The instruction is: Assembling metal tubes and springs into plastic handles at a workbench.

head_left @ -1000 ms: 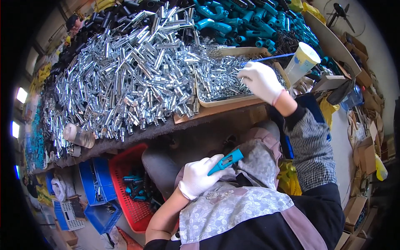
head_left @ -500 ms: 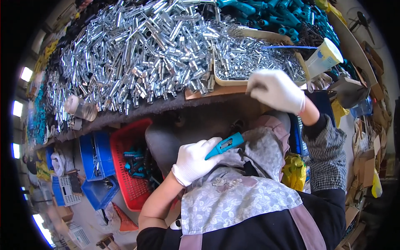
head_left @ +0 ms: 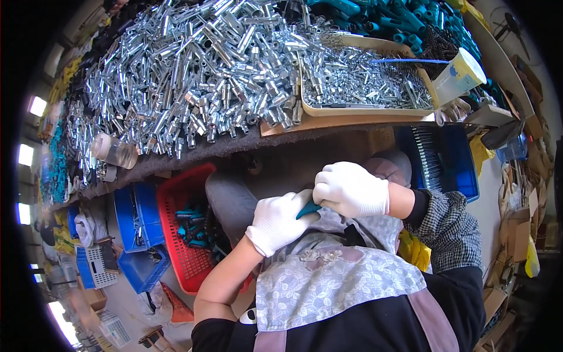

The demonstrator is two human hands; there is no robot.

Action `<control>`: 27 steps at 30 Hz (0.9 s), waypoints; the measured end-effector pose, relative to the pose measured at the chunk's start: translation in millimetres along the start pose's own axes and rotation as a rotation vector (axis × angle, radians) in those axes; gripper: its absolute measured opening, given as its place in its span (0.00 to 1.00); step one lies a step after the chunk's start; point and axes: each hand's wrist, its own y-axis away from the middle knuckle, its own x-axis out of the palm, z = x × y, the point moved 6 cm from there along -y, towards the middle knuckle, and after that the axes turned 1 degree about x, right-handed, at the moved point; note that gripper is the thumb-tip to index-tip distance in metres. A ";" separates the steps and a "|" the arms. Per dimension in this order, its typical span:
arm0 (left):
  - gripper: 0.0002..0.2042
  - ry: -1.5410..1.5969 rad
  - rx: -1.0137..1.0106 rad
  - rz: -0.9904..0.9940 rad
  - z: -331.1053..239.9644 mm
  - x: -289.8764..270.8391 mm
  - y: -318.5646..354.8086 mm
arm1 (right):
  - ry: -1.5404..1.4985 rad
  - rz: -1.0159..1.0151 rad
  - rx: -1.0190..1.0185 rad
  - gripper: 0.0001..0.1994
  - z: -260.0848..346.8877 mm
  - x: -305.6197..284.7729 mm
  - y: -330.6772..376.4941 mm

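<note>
My left hand [head_left: 277,222], in a white knit glove, is wrapped round a teal plastic tool handle [head_left: 308,209] over my lap. Only a short piece of the handle shows between my hands. Against its far end, my right hand [head_left: 352,190], gloved the same way, is closed with bent fingers. Whatever those right fingers pinch, if anything, is hidden. Beyond both hands, on the bench, lies a cream tray [head_left: 363,111] of small metal pins and springs. A large heap of shiny metal sockets and shafts [head_left: 193,76] spreads to its left.
More teal handles [head_left: 393,23] are piled behind the tray. A plastic cup [head_left: 460,76] stands at its right end, and a clear jar [head_left: 114,151] lies at the bench's left edge. Below are a red basket [head_left: 196,270] and blue bins [head_left: 141,271], with another blue bin [head_left: 469,185] right.
My right hand has come down and left from beside the tray to the handle. My left hand still holds the handle, now mostly covered.
</note>
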 end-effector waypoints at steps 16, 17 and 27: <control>0.20 -0.053 0.092 0.009 -12.6 -5.9 1.3 | -0.565 0.634 0.520 0.23 -49.0 24.5 14.4; 0.20 -0.052 0.097 0.018 -13.2 -5.4 3.2 | -0.579 0.637 0.488 0.24 -48.0 30.0 15.2; 0.21 -0.019 0.134 -0.001 -16.6 -11.0 6.4 | -0.492 0.341 0.433 0.23 -27.6 27.3 26.2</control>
